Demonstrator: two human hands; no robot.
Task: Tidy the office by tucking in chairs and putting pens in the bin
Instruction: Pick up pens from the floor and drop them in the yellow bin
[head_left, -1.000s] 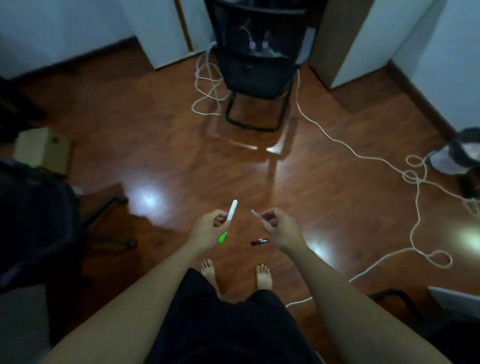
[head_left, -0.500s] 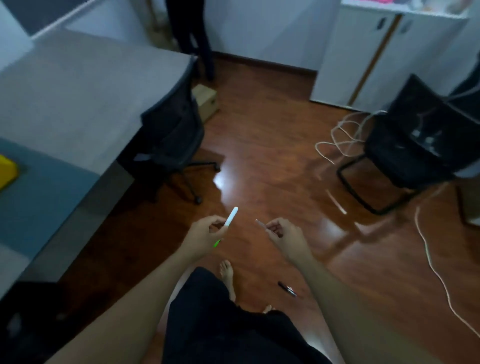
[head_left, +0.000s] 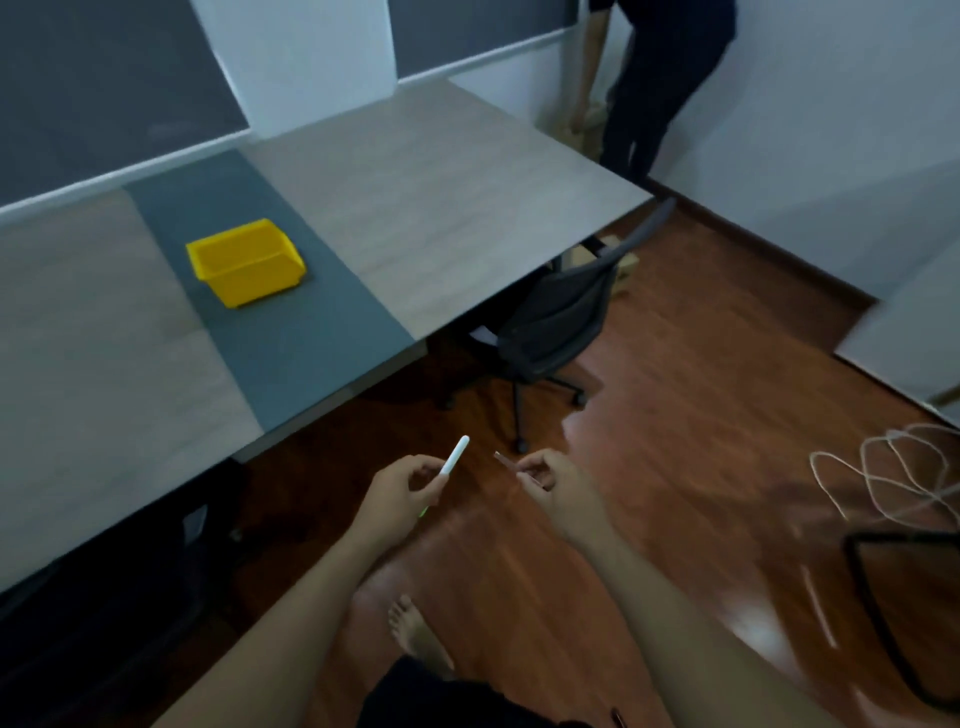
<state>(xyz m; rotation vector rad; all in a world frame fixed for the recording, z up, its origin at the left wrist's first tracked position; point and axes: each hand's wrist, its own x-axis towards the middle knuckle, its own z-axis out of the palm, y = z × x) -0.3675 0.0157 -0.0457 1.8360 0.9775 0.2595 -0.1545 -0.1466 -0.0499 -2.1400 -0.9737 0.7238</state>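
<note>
My left hand (head_left: 402, 488) grips a white pen with a green end (head_left: 453, 461), its white tip pointing up and right. My right hand (head_left: 553, 480) pinches a thin dark pen (head_left: 505, 459) that points up and left. Both hands hover above the wooden floor in front of the desk. A yellow bin (head_left: 245, 262) sits on the grey strip of the desk (head_left: 441, 208), far up and left of my hands. A black office chair (head_left: 561, 317) stands partly under the desk's right end, its back sticking out.
Another person (head_left: 660, 78) bends by the far wall past the desk corner. A coiled white cable (head_left: 883, 478) lies on the floor at right, beside a black chair frame (head_left: 904, 618). A dark chair (head_left: 104, 623) sits under the desk at lower left. My bare foot (head_left: 415, 631) is below.
The view has swung left from the floor and cabinets to the desk, bringing the yellow bin into sight. Both hands keep their pens, held the same way. The dark pen on the floor left view.
</note>
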